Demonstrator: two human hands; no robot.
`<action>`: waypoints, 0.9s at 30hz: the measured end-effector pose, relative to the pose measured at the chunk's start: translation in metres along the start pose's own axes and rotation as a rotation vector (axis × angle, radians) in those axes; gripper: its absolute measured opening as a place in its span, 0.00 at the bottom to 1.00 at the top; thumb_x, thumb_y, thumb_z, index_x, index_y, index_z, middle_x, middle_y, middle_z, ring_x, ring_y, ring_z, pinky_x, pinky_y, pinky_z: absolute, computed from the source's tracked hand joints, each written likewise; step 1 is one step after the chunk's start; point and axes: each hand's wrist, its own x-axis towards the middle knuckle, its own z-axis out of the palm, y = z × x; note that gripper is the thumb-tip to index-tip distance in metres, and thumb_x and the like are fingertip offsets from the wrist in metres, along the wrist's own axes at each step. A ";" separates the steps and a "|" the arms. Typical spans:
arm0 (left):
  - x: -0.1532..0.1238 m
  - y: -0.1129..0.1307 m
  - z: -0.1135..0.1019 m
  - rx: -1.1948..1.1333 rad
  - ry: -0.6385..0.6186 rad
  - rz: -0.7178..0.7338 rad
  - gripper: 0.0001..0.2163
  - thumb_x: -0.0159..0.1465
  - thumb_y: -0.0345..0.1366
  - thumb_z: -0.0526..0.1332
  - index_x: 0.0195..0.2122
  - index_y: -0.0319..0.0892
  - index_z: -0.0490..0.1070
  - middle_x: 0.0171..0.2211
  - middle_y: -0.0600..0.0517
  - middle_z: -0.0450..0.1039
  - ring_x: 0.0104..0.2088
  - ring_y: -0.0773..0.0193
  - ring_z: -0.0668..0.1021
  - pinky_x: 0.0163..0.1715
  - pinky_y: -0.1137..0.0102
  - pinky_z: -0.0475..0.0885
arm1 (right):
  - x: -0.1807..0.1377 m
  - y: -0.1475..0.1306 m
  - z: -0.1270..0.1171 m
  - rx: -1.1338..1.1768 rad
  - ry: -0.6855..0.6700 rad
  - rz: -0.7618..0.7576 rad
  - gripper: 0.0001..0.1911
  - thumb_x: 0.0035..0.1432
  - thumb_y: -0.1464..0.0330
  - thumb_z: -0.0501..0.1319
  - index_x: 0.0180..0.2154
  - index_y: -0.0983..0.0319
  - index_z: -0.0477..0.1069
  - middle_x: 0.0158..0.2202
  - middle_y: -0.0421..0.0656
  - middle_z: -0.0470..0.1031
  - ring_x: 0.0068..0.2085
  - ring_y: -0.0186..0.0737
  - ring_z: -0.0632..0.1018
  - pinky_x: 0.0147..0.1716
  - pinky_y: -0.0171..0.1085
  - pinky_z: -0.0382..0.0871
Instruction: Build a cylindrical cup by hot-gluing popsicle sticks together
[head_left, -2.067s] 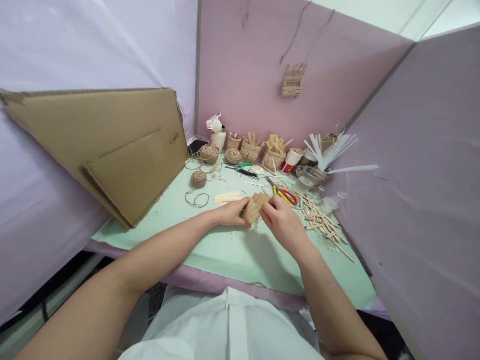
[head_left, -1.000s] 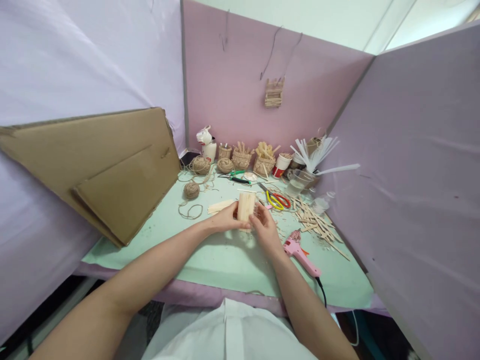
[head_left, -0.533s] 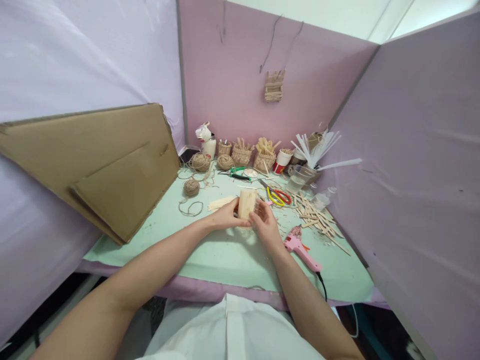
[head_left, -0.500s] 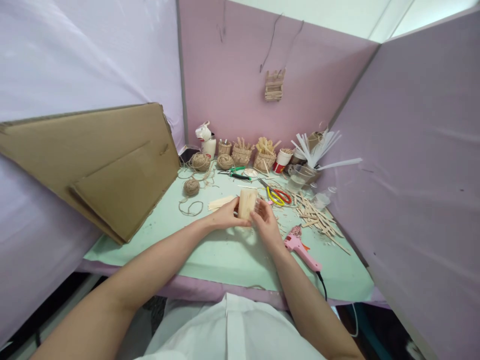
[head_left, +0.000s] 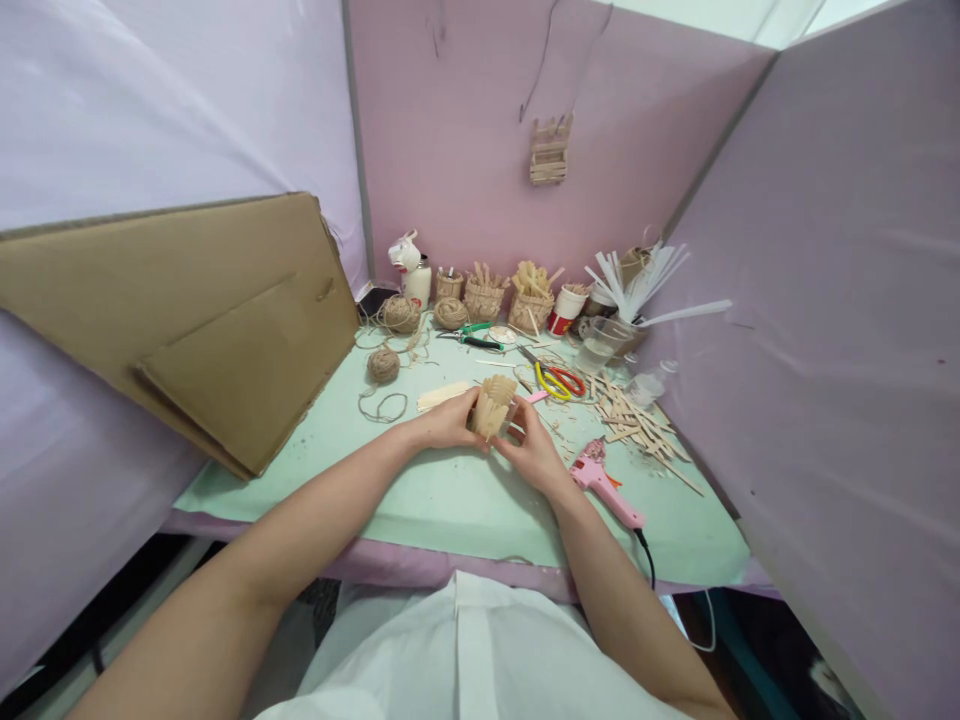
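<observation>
The left hand and the right hand clasp a small stick cup from either side, pinching its walls, just above the green surface; too tight a squeeze could spring the splayed sticks apart; the pink glue gun lies near the right wrist, where a sweep might knock it off.

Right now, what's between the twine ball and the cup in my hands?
Head view: flat sticks lie on the table between the twine ball and the cup.
</observation>
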 end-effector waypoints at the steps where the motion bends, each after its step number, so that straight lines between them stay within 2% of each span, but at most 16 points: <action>1: 0.000 0.000 -0.001 -0.005 -0.006 0.004 0.40 0.43 0.38 0.73 0.58 0.40 0.61 0.54 0.42 0.70 0.53 0.46 0.73 0.52 0.57 0.67 | 0.000 0.001 0.000 -0.019 0.004 -0.006 0.38 0.49 0.67 0.66 0.60 0.56 0.55 0.58 0.49 0.67 0.56 0.46 0.72 0.55 0.50 0.69; 12: 0.000 -0.001 0.000 -0.012 -0.005 0.011 0.36 0.48 0.39 0.70 0.58 0.41 0.61 0.54 0.44 0.71 0.51 0.49 0.74 0.50 0.59 0.69 | 0.001 -0.002 0.002 -0.017 0.035 -0.015 0.29 0.52 0.66 0.64 0.56 0.57 0.59 0.56 0.50 0.68 0.55 0.47 0.73 0.52 0.49 0.72; 27: -0.001 0.004 0.001 0.019 0.006 0.009 0.33 0.49 0.40 0.69 0.56 0.41 0.63 0.52 0.46 0.72 0.50 0.50 0.75 0.49 0.60 0.70 | 0.000 -0.002 0.003 -0.041 0.046 -0.015 0.27 0.56 0.64 0.62 0.56 0.58 0.60 0.55 0.49 0.69 0.54 0.45 0.74 0.52 0.48 0.72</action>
